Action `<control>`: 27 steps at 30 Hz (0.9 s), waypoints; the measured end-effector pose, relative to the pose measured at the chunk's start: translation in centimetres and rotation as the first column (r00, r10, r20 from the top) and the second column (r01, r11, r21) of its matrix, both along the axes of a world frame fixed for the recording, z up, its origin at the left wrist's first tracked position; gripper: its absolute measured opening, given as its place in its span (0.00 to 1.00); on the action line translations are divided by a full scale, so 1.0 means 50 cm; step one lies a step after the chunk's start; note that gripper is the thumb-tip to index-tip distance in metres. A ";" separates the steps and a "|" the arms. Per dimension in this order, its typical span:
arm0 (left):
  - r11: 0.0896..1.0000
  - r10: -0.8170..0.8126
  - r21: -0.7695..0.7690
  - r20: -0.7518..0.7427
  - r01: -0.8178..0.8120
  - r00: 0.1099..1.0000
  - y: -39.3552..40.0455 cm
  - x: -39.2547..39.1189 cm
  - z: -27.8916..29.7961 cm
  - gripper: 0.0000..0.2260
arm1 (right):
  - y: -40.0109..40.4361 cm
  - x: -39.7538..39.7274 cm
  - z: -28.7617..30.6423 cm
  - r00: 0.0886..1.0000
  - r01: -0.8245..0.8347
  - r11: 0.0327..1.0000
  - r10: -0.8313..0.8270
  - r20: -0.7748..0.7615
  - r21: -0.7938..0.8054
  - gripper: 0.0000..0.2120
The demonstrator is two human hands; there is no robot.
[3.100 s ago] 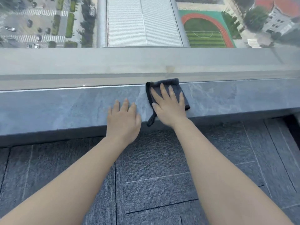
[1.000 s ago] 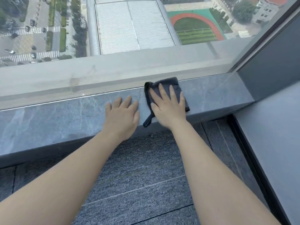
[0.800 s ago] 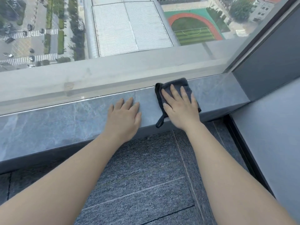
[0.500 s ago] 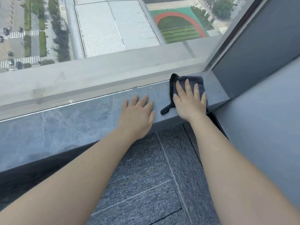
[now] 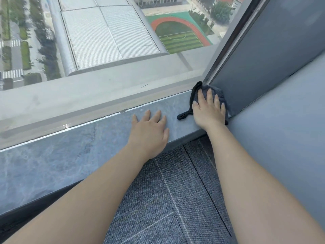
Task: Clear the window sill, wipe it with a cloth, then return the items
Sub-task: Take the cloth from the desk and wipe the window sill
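Note:
The grey stone window sill [image 5: 70, 152] runs from lower left to the right corner, bare of items. A dark grey cloth [image 5: 194, 95] with a black hanging loop lies at the sill's far right end, pushed against the grey side wall. My right hand [image 5: 209, 110] presses flat on the cloth with fingers spread. My left hand [image 5: 149, 132] rests flat on the bare sill a little to the left, fingers apart, holding nothing.
A large window pane [image 5: 105, 50] rises behind the sill, with its dark frame [image 5: 233, 37] at the right. A grey wall [image 5: 281, 111] closes the right side. Grey carpet tiles [image 5: 167, 199] cover the floor below the sill.
My right hand has slid the cloth rightward along the sill into the corner by the wall. My left hand followed to the right, still flat on the sill.

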State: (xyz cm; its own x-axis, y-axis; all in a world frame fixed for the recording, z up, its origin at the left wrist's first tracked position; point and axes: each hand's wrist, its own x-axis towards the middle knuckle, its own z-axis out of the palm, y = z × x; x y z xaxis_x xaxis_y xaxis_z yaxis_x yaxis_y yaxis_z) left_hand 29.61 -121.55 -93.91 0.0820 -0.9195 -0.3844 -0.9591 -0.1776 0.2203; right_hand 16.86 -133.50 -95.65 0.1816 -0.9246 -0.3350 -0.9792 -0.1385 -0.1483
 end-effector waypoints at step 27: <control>0.726 0.567 0.280 -0.761 -0.628 0.316 0.048 0.005 0.038 0.07 | 0.171 0.035 0.048 0.861 0.122 0.992 -0.095 0.500 -0.022 0.17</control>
